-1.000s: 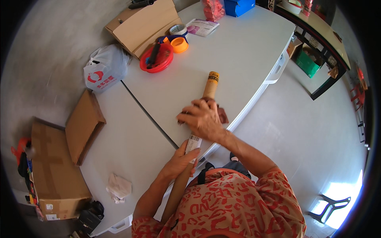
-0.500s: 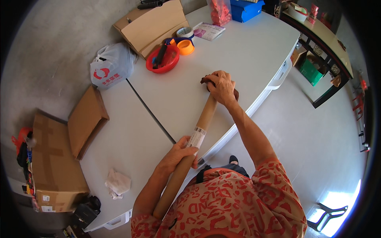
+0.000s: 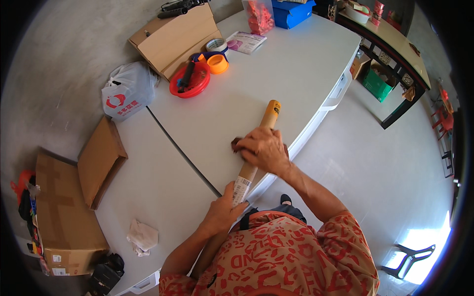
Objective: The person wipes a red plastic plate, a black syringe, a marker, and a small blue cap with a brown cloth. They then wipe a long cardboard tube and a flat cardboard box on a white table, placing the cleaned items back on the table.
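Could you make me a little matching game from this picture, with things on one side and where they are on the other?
Things:
1. cardboard tube
2. red bowl
3. white bag
4. blue box

Places:
A. at the table's far edge
B. under the right hand, its near end in the left hand
C. on the floor beside the table, by a brown box
D. on the table, next to an orange tape roll, with a dark tool in it

Pairs: 1-B, 2-D, 3-C, 4-A
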